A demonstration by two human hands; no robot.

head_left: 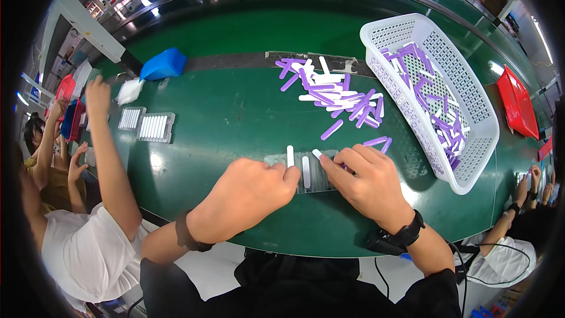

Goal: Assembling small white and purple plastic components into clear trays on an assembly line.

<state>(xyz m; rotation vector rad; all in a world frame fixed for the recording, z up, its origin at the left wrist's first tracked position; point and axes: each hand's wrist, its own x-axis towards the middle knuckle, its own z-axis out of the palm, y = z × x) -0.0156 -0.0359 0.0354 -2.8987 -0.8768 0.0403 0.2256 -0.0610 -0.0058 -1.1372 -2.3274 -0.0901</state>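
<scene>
A clear plastic tray (319, 181) lies on the green table in front of me, with one white strip (306, 172) with rounded ends in it. My left hand (250, 191) is closed over the tray's left side, thumb and fingers pinching another white strip (290, 155). Above the right side of the tray, my right hand (371, 181) grips a short white end of a strip (317, 153); the rest of that piece is hidden by the fingers. Beyond my hands spreads a loose pile of purple and white strips (341, 97).
A white perforated basket (471, 171) with more strips stands at the right, a red tray (518, 103) past it. To the left are filled clear trays (156, 127), a white packet (130, 91) and a blue scoop (165, 65). Co-workers' arms (109, 147) reach in at both sides.
</scene>
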